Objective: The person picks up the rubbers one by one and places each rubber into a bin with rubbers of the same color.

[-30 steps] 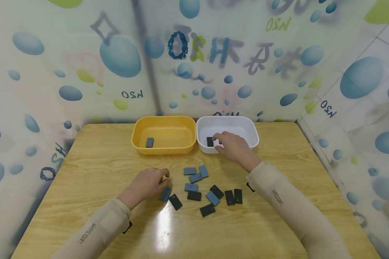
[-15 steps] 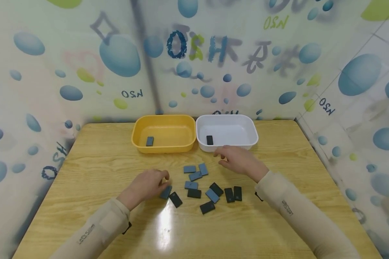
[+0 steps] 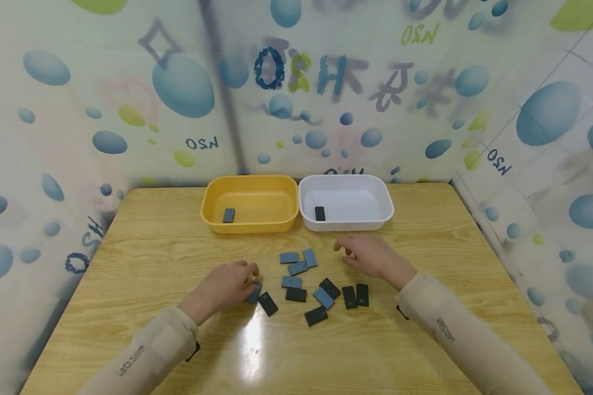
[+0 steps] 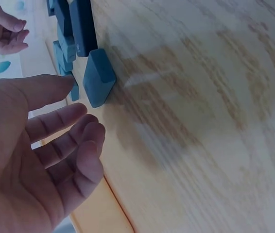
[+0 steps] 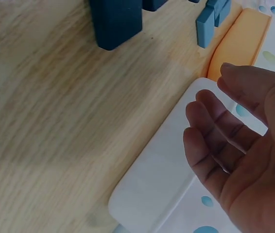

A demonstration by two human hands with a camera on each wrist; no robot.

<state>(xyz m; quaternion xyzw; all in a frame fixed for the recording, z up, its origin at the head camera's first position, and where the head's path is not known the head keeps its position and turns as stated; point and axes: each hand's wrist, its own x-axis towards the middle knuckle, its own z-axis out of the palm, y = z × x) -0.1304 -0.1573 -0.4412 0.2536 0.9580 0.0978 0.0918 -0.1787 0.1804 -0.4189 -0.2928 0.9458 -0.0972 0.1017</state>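
Observation:
My left hand (image 3: pixel 222 286) hovers with loosely bent fingers over a blue domino-like block (image 3: pixel 253 296), partly covering it in the head view. In the left wrist view this blue block (image 4: pixel 98 77) lies just beyond the thumb and fingertips, with nothing in the grasp. A black block (image 3: pixel 268 304) lies right beside it. My right hand (image 3: pixel 375 257) hangs above the table in front of the white bin (image 3: pixel 346 225). Its fingers are relaxed and hold nothing, as the right wrist view of the hand (image 5: pixel 244 150) shows.
Several blue blocks (image 3: pixel 298 268) and black blocks (image 3: pixel 316 316) lie scattered mid-table between the hands. At the back, a yellow bin (image 3: pixel 249 227) contains one blue block (image 3: pixel 229 215). The white bin beside it contains one black block (image 3: pixel 319 213). A patterned wall backdrop (image 3: pixel 316 120) stands behind.
My right hand has drawn back from over the white bin toward the front right, leaving the black block inside. My left hand has lowered slightly over the blue block.

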